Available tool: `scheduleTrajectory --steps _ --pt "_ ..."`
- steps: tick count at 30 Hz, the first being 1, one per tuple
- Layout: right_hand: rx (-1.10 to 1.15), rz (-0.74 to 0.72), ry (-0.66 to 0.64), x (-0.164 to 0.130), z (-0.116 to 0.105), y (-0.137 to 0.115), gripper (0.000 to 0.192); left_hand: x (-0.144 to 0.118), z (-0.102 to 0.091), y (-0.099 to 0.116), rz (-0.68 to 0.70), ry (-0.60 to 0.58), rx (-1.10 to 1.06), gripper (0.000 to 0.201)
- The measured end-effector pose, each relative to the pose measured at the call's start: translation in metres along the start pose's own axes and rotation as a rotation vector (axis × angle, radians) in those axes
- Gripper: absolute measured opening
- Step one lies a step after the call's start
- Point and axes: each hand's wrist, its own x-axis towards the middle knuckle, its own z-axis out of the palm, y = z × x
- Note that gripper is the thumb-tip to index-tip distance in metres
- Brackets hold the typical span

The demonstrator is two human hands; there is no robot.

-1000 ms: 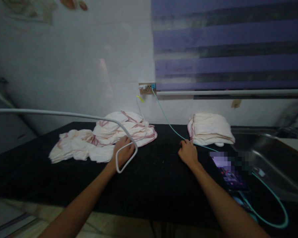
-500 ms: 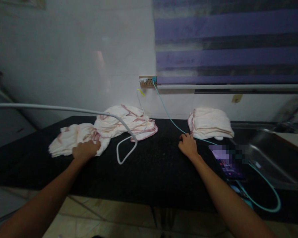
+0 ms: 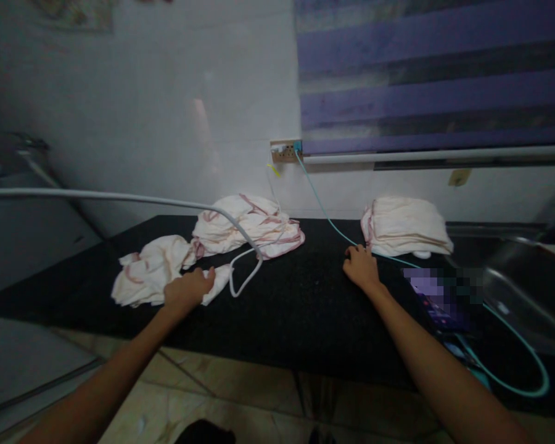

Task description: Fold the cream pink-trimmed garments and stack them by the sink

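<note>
Black counter under a purple blind: my left hand has moved off the white cable and now grips a loose cloth, drawing it nearer. Right hand rests loosely curled, holding nothing, beside the folded stack.

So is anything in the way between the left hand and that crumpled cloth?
No. The left hand already grips the crumpled cloth at its near edge. The white cable loop lies just beside it on the black counter.
</note>
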Motion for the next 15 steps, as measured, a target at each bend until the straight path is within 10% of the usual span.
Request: scheduleTrajectory --steps 15 --pt "0.015 -0.052 -0.044 -0.006 0.001 -0.009 0.033 -0.166 0.003 0.120 0.416 0.229 0.030 0.049"
